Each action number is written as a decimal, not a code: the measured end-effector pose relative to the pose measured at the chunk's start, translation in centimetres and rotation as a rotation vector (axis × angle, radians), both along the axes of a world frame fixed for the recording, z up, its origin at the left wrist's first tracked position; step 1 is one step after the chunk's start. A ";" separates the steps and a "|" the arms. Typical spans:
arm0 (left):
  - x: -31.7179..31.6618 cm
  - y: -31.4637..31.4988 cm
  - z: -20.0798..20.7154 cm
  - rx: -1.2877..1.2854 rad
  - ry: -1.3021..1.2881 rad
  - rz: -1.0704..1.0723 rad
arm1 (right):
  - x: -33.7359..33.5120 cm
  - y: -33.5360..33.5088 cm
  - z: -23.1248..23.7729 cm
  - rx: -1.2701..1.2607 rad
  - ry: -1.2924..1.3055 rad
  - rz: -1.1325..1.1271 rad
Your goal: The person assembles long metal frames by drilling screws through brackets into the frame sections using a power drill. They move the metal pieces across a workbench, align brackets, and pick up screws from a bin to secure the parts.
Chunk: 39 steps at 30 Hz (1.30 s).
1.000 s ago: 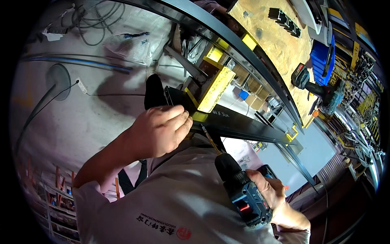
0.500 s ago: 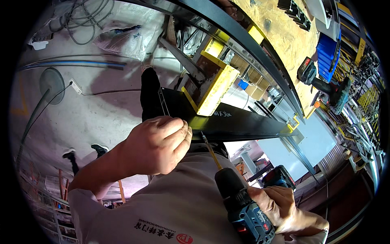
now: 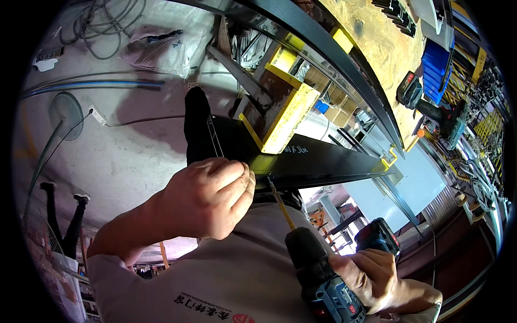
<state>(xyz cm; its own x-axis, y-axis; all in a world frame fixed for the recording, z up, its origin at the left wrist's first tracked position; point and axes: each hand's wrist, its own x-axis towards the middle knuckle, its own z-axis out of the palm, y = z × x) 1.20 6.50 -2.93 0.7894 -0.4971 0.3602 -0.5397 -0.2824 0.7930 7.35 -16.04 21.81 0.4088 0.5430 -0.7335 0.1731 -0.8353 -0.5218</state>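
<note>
My right hand [image 3: 371, 274] grips a blue-and-black cordless drill [image 3: 331, 290]. Its long gold-coloured bit [image 3: 283, 207] points up and away from me, and its tip meets the near edge of a long black metal profile [image 3: 318, 161]. Just left of that tip, my left hand [image 3: 212, 199] is closed at the profile's edge, thumb and fingers pressed together. Whatever is between those fingers is hidden. A thin, slotted light metal strip [image 3: 214, 137] runs along the profile's left end, beyond my left hand. The profile lies against a yellow-edged support block [image 3: 291, 121].
A second cordless drill [image 3: 436, 113] lies at the edge of a wooden worktop [image 3: 371, 32], near a blue bin [image 3: 435, 67]. A curved-looking dark frame bar [image 3: 344, 59] crosses beyond the block. A cable and a round-based stand [image 3: 65, 116] are on the floor. Another person's legs [image 3: 72, 231] show at lower left.
Both my hands and the drill keep nearly the same place, with the bit still at the profile's edge. The other person's legs have moved left and nearer.
</note>
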 end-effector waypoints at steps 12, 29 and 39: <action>0.9 0.4 0.1 -0.040 0.028 -0.101 | 0.1 0.8 0.3 -0.041 -0.016 0.019; 1.3 0.5 0.2 -0.029 0.009 -0.141 | -0.9 -1.2 1.8 -0.177 0.091 -0.073; 1.1 0.5 1.2 0.047 -0.044 -0.096 | 0.8 -0.1 -0.4 0.044 -0.003 0.045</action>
